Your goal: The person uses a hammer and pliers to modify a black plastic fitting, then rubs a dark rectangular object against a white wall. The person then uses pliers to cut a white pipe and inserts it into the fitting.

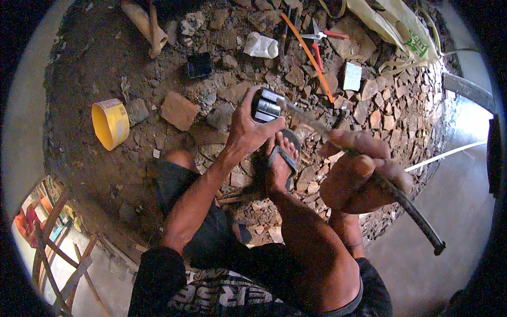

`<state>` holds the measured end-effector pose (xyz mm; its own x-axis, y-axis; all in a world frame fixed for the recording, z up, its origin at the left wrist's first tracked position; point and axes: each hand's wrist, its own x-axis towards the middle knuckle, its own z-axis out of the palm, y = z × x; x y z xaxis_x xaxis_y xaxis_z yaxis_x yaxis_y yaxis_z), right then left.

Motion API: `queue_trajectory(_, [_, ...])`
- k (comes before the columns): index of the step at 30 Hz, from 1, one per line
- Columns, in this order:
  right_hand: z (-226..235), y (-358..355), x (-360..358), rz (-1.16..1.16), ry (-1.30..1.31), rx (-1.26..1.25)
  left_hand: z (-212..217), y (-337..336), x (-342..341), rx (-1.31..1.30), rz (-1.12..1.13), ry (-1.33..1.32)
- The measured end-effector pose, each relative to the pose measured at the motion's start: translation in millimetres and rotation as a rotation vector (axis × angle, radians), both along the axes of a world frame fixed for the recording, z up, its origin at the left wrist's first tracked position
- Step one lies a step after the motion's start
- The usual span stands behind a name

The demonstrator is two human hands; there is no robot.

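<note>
My left hand (248, 127) is wrapped around a small black block with shiny silver bands (270, 106), held above my sandalled foot (282, 164). Its exact kind I cannot make out. In my right hand (359, 171) is a long dark metal rod (409, 208), gripped near its middle with the fingers closed. One end, blunt and slightly flared, sticks out toward the lower right. The other end, a blurred grey-brown length, reaches up left to the block's right side; whether it touches I cannot tell.
Broken brick and loose dirt cover the ground. Around lie a yellow bucket-like ring (120, 124), a black box (199, 65), a crumpled white cup (261, 46), an orange strip (311, 58), red-handled snips (317, 37), a white block (352, 76) and a pale sack (401, 31).
</note>
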<state>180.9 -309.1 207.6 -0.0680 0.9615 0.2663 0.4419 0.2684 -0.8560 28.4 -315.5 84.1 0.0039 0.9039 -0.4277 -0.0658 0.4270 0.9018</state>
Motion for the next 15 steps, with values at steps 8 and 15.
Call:
queue_trajectory(8, [10, 2, 4, 0.032, 0.025, 0.060, -7, -4, -9, -0.062, -0.066, -0.120])
queue_trajectory(15, [-1, 4, 11, 0.063, -0.016, 0.101, 14, 4, -17, -0.013, -0.204, -0.133])
